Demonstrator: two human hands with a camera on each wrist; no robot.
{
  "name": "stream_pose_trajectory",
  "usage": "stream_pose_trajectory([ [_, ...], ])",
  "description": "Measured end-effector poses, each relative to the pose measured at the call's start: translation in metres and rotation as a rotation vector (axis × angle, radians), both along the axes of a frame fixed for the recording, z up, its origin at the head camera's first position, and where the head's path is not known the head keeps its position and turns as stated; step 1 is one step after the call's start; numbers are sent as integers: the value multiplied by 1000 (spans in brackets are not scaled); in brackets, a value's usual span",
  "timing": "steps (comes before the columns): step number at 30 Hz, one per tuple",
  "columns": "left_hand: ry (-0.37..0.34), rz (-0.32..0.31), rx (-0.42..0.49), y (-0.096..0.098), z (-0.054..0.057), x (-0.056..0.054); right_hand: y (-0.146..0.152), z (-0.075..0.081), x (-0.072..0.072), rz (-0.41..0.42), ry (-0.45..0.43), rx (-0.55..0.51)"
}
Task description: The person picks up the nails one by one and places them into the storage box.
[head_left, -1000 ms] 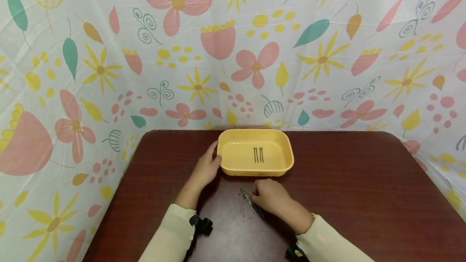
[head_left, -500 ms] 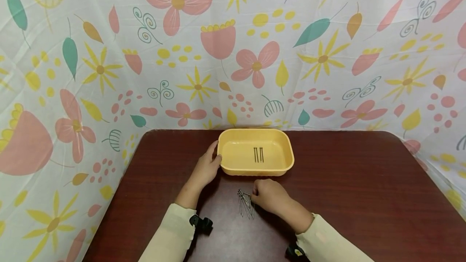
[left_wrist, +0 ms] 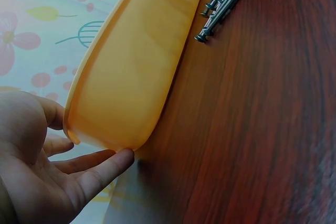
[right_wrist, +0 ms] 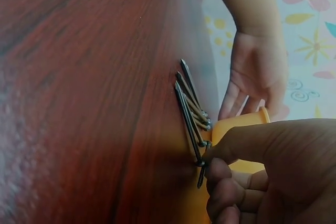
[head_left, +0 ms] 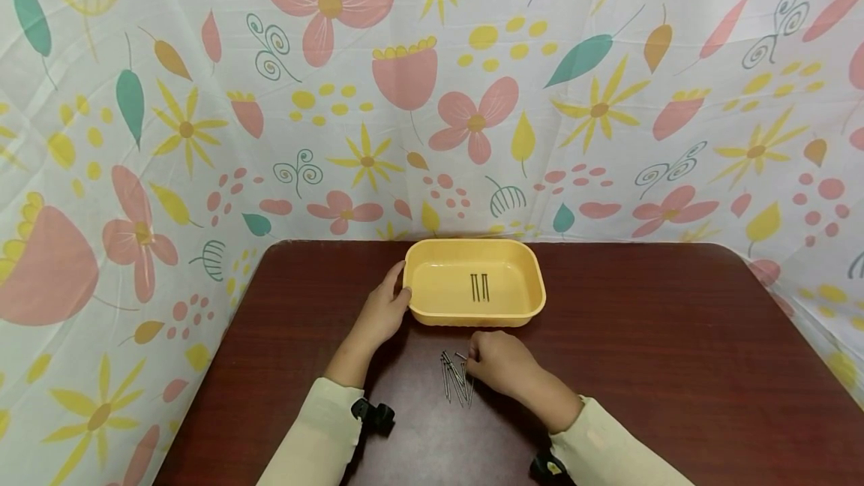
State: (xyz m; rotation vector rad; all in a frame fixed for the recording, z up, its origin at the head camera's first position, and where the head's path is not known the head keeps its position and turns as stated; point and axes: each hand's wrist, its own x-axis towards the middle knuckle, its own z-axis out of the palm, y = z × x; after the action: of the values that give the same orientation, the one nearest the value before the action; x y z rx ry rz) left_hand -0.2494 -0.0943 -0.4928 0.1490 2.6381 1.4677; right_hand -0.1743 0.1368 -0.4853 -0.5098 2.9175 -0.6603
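I'm watching the right hand (head_left: 502, 362) working at the loose pile of nails (right_wrist: 188, 124), and the change over this last second is coming there: the nails by its fingertips are shifting, the ones that were slanting out beneath the hand are no longer showing, and one is now angling in toward the fingers. The hand itself is hardly travelling. Over at the yellow tray (head_left: 472, 320) nothing is changing; the inside nails (head_left: 474, 287) are lying side by side just as they were. I'm reading that as fingers teasing a single nail free, with this second adding nothing to the tray.

Now the fingers. From the right wrist I'm seeing the thumb and index closing together, apparently pinching a nail (right_wrist: 201, 174) near the heads of the others, while the remaining fingers are curling into the palm. How firmly they're gripping, I'm not able to tell. The left hand (head_left: 385, 312) is holding the tray's left end, its thumb resting at the rim and its fingers spreading along the outer wall. The pile is lying on the table (head_left: 641, 336), just in front of the tray's near side.
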Motion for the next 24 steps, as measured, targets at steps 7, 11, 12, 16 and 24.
stream_pose_trajectory([
  [7,-6,-4,-1,0,1,0,2,4,-2,-9,8,-21],
  [11,-14,-4,11,-1,1,0,2,7,-1,4,20,-36],
  [12,-14,-2,11,-1,1,0,2,8,-1,7,23,-42],
  [16,-14,-2,11,-1,0,0,3,15,1,14,32,-77],
  [24,-16,-6,7,-1,0,-1,6,30,-1,8,-2,-134],
])
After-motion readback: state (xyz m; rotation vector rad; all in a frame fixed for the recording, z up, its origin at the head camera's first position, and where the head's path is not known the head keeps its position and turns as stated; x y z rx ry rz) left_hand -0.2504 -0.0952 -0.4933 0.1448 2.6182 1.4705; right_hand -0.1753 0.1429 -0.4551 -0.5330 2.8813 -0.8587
